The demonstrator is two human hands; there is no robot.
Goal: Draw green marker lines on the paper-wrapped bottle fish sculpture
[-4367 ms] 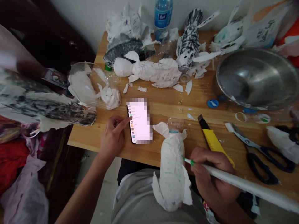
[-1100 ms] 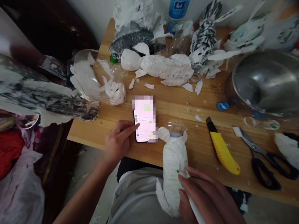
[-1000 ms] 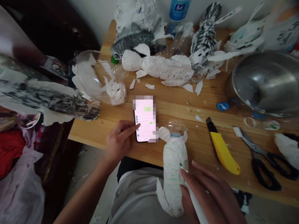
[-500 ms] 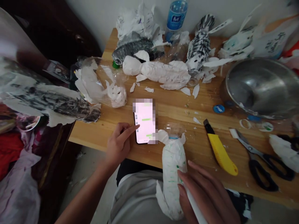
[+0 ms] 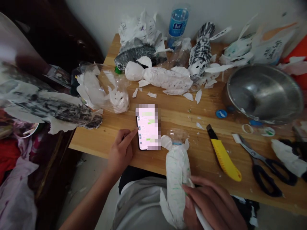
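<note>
My left hand [image 5: 122, 147] points its index finger at the left edge of a lit phone [image 5: 147, 131] lying on the table, its other fingers curled and nothing held. Between the fingers of my right hand [image 5: 211, 201] is a white marker pen [image 5: 201, 218]; its tip is hidden. That hand rests against the right side of a paper-wrapped plastic bottle [image 5: 177, 172]. Green strokes mark the white wrapping, and paper flaps stick out from it. The bottle's clear end lies on the table edge while its body reaches down over my lap.
On the wooden table [image 5: 100, 140] lie a yellow utility knife [image 5: 225, 156], scissors [image 5: 261, 163], a blue cap [image 5: 221, 113] and paper scraps. Several paper-covered figures and a blue-labelled bottle [image 5: 178, 27] stand behind. A metal bowl [image 5: 265, 94] sits at the right.
The chat on the phone screen has scrolled. My left index finger has slid slightly left, to the phone's edge. My right hand has shifted a little, and the pen's green tip no longer shows.
</note>
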